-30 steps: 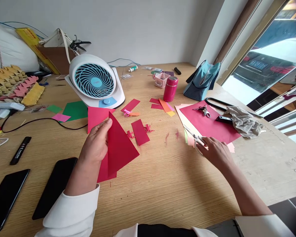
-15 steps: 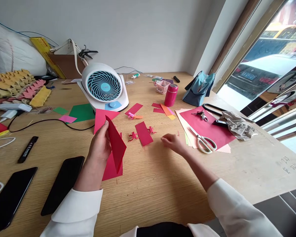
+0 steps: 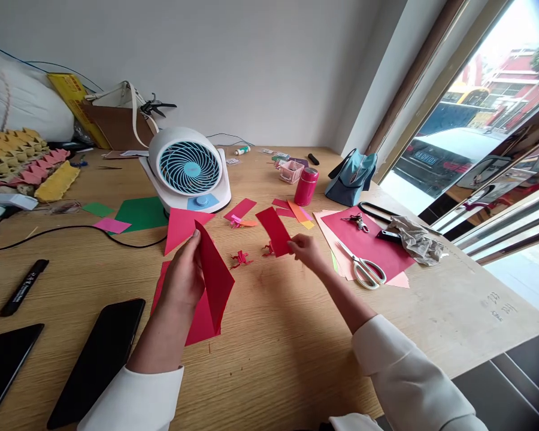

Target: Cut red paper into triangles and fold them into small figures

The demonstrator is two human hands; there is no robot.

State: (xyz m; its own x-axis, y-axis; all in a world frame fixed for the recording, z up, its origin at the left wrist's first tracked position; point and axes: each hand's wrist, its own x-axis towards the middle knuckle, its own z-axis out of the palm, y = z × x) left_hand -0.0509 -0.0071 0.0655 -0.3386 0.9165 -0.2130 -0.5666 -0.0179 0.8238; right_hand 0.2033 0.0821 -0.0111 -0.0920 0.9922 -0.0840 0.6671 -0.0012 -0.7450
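Note:
My left hand grips a folded red paper sheet and holds it upright over another red sheet lying on the wooden table. My right hand pinches the near end of a small red paper strip and lifts it off the table. Two tiny folded red paper figures lie between my hands. Scissors rest to the right of my right hand on a stack of pink and red sheets.
A white and blue desk fan stands behind the papers, with green sheets beside it. Two black phones and a black marker lie at the left. A red flask, blue bag, keys and crumpled cloth sit at the right.
My right hand left the scissors on the paper stack, moved left and picked up the small red strip. My left hand tilted the folded red sheet more upright.

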